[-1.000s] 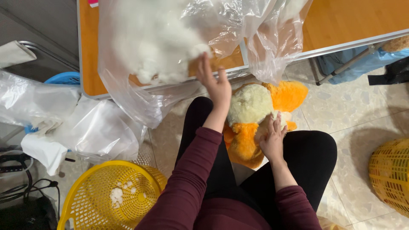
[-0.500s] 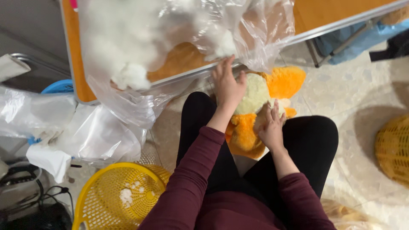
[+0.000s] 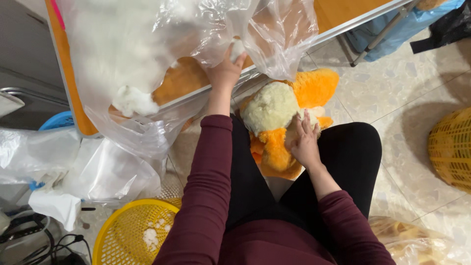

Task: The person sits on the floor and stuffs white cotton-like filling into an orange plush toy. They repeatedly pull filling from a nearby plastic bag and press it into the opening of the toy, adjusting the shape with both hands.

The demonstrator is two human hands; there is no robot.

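An orange and cream plush toy [image 3: 277, 115] lies between my knees on the floor. My right hand [image 3: 305, 142] rests on its side, fingers pressed into the fabric. My left hand [image 3: 226, 68] reaches up into a large clear plastic bag [image 3: 206, 29] on the orange table edge and pinches a tuft of white stuffing [image 3: 237, 48]. More white stuffing [image 3: 132, 100] fills the bag to the left.
A yellow mesh basket [image 3: 132, 230] with bits of stuffing stands at the lower left. Another yellow basket [image 3: 451, 147] sits at the right edge. Crumpled clear bags [image 3: 98, 172] lie left, with cables [image 3: 59, 245] beneath. A bag [image 3: 417, 243] lies at lower right.
My left hand rose from the toy into the bag opening and closed on a tuft of stuffing. My right hand stayed on the toy.
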